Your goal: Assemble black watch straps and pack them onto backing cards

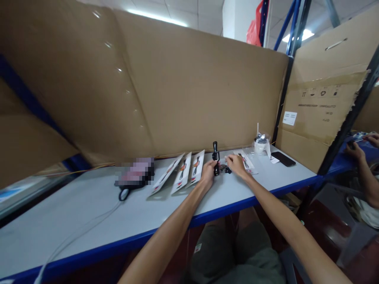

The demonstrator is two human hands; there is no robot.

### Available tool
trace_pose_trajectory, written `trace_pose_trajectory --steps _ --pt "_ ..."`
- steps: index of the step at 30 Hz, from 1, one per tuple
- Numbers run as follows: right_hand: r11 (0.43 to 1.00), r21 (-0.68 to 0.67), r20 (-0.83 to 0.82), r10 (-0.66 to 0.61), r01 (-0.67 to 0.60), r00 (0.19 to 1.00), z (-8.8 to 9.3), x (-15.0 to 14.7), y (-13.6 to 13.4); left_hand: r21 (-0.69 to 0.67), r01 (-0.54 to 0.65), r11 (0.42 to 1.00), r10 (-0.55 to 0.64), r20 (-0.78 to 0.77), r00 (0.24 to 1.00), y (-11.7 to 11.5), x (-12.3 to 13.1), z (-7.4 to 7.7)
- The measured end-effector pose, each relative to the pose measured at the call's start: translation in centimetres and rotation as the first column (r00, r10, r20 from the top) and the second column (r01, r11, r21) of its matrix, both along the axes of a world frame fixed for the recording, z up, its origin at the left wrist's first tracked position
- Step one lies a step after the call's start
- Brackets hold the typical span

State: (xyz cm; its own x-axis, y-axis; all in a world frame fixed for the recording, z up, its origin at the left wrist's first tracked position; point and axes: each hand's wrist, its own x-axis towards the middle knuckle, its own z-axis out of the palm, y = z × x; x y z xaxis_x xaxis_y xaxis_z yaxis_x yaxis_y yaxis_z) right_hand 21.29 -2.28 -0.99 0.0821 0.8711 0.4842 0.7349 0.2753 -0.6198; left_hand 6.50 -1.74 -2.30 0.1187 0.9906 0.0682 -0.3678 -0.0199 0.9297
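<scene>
My left hand [208,172] is wrapped round the lower handle of a black spokeshave [216,152], held upright above the table. It has two handles in line and a wider middle part. Just right of it, my right hand [236,163] has its fingers pinched together; anything between them is too small to make out. Small dark parts [227,170] lie on the table between my hands. Left of my left hand, several white printed cards [181,173] with black and orange tool pictures lean in a row. Another printed card [247,162] lies beyond my right hand.
A cup in clear plastic [261,145] and a black phone [283,158] are at the right of the grey table [97,221]. A blurred-out device with a cable [124,193] is at left. Cardboard walls [207,90] enclose the back and right. A co-worker's arm [365,169] shows at far right.
</scene>
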Motion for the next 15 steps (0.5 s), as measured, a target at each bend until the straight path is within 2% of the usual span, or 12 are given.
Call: trace_pose_trajectory --steps 3,5,8,11,13,15 --pt "0.954 -0.049 -0.213 0.279 -0.296 0.936 -0.4 -0.9 -0.1 0.047 0.056 0.997 -0.059 0.065 0.996 0.0 -0.1 0.0" --pt "0.905 -0.097 -0.320 0.365 -0.413 0.874 -0.8 -1.4 0.1 0.066 0.072 0.995 -0.078 0.090 0.993 -0.1 -0.4 -0.1" --pt "0.861 -0.135 -0.350 0.422 -0.491 0.836 -1.2 -1.7 0.5 0.071 0.113 0.991 -0.118 0.079 0.990 0.0 -0.5 -0.1" --pt "0.908 -0.057 -0.308 0.379 -0.415 0.873 -1.1 -1.4 0.9 0.104 0.115 0.988 -0.115 -0.005 0.993 0.2 -0.2 -0.2" --pt "0.967 0.001 -0.269 0.244 -0.253 0.932 -0.7 -0.9 1.1 0.178 0.034 0.983 -0.015 -0.108 0.994 0.5 0.0 -0.3" --pt "0.999 0.029 -0.210 0.032 -0.027 0.977 -0.1 -0.1 1.1 0.276 -0.067 0.959 0.134 -0.234 0.963 0.7 0.0 -0.4"
